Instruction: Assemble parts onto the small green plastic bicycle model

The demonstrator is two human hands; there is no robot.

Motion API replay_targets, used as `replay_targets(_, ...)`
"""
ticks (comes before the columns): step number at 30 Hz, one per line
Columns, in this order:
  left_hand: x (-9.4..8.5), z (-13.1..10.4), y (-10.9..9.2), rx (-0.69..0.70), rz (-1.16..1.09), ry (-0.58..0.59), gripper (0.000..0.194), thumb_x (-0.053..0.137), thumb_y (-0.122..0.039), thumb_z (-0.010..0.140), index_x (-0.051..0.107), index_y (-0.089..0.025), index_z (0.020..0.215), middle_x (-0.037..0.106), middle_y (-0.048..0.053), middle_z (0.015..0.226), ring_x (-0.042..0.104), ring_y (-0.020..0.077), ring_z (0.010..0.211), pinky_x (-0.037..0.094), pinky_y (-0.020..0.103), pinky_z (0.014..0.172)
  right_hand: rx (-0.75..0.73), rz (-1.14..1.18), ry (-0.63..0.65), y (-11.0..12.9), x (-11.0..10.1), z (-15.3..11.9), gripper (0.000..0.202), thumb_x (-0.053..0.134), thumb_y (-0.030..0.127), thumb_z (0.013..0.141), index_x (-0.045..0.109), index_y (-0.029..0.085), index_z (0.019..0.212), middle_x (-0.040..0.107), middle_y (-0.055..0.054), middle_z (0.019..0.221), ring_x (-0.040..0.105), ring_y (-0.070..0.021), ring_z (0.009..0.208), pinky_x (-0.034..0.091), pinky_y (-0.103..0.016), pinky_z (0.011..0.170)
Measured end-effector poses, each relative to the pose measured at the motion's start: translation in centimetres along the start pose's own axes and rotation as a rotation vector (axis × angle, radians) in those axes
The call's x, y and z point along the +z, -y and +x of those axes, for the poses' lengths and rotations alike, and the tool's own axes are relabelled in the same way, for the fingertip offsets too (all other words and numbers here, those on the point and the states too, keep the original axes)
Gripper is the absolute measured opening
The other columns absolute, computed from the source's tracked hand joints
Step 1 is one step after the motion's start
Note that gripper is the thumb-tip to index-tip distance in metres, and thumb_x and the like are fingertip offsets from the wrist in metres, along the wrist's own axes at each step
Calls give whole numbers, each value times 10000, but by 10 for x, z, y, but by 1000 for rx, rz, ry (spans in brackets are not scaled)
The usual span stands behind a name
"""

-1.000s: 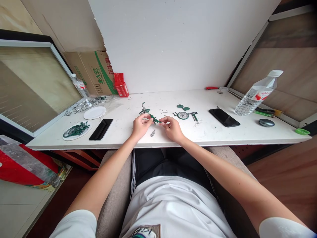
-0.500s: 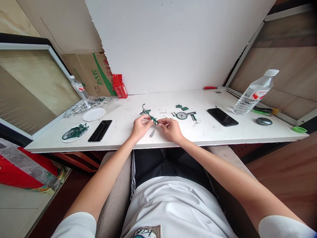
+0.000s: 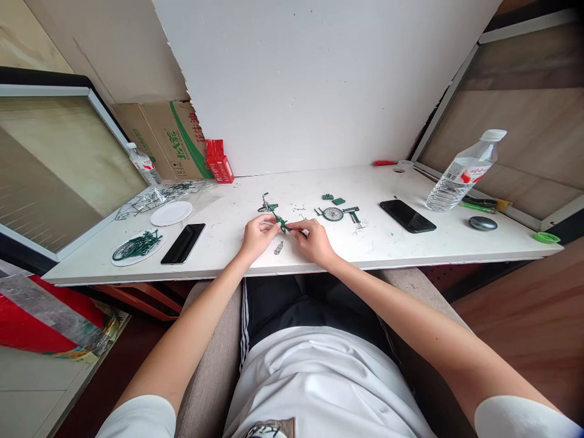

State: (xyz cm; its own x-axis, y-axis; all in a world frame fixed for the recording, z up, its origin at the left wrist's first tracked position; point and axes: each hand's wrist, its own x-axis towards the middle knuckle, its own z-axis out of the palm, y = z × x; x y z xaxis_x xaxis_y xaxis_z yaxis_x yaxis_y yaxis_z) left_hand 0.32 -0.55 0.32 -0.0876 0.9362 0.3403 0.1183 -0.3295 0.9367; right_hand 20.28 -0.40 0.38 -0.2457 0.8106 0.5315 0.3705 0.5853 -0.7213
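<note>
In the middle of the white desk I have a small green model bicycle frame (image 3: 283,225) between my hands. My left hand (image 3: 258,237) is closed, pinching its left side with thumb and fingertips. From the other side, the fingers of my right hand (image 3: 314,241) close on the frame's right end; exactly what lies under those fingertips is hidden. Just beyond my left fingers are handlebars and a front wheel (image 3: 268,208), seemingly joined to the frame. A small grey wire-like part (image 3: 278,247) lies in front of my hands.
Right of my hands lie a spoked wheel assembly (image 3: 333,213), green pieces (image 3: 338,201) and a black phone (image 3: 407,215). Another phone (image 3: 183,243), a plate of green parts (image 3: 160,244) and a white lid (image 3: 171,213) are leftward. A water bottle (image 3: 466,173) stands right.
My right fingers have shifted slightly left and over the bicycle frame. The left hand keeps its pinch. The whole view has shifted a little.
</note>
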Motion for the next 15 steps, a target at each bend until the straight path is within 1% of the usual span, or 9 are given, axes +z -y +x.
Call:
replay_targets(3, 0, 2, 4, -13, 7, -19, 352, 850, -418, 833, 736, -158, 1039, 803, 125, 1051, 810, 232, 849, 655, 366, 839, -35, -34, 23, 0, 1, 0, 309, 629, 132, 928, 871, 274, 1058, 820, -72, 1022, 682, -310, 1039, 528, -478, 1006)
replay_targets(5, -1, 3, 6, -12, 14, -25, 353, 851, -419, 830, 742, -158, 1041, 805, 126, 1042, 807, 230, 841, 651, 360, 828, -34, -23, 41, 0, 1, 0, 306, 626, 139, 936, 868, 275, 1067, 817, -73, 1030, 688, -305, 1043, 530, -472, 1006)
replay_targets(11, 0, 1, 1, -1, 25, -27, 355, 858, -417, 825, 748, -158, 1042, 806, 126, 1018, 801, 231, 840, 642, 353, 809, 24, 107, 59, -1, 0, 0, 238, 652, 225, 959, 831, 250, 1114, 804, -72, 1068, 722, -247, 970, 568, -399, 917)
replay_targets(15, 1, 0, 0, -3, 10, -39, 372, 874, -423, 809, 749, -156, 1035, 804, 122, 987, 797, 233, 825, 644, 366, 817, 53, 123, 49, -2, 0, 0, 227, 662, 255, 953, 814, 235, 1122, 803, -70, 1087, 728, -232, 961, 576, -374, 891)
